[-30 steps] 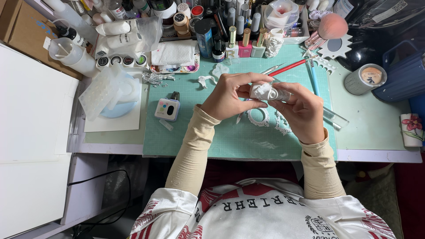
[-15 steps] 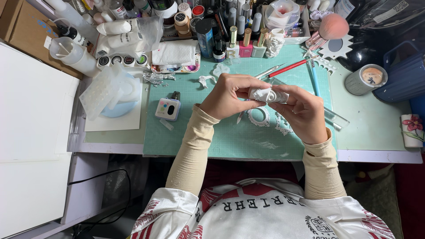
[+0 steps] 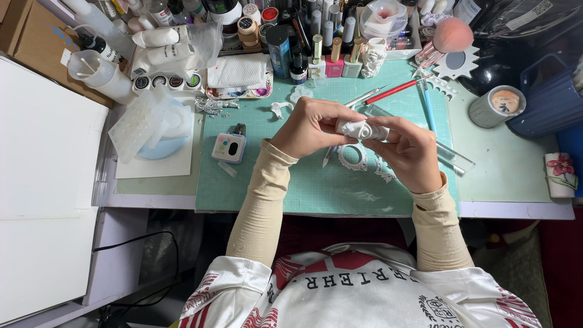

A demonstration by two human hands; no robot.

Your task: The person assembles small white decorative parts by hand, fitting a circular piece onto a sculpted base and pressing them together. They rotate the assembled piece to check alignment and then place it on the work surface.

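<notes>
Both my hands meet over the green cutting mat, holding a small white moulded piece between them. My left hand grips its left end with fingers curled. My right hand pinches its right end with thumb and fingertips. Under the hands lies a white scalloped ring on the mat, with more white lacy bits beside it. A slim metal tool pokes out from below my left hand.
A small white device with coloured dots sits left on the mat. Translucent moulds rest on a blue plate. Bottles, jars and a paint palette crowd the back. A red pen, blue tool, clear ruler and candle jar lie right.
Both hands stay over the mat. The white piece has been turned slightly between the fingers, and my right fingers have shifted their grip on it.
</notes>
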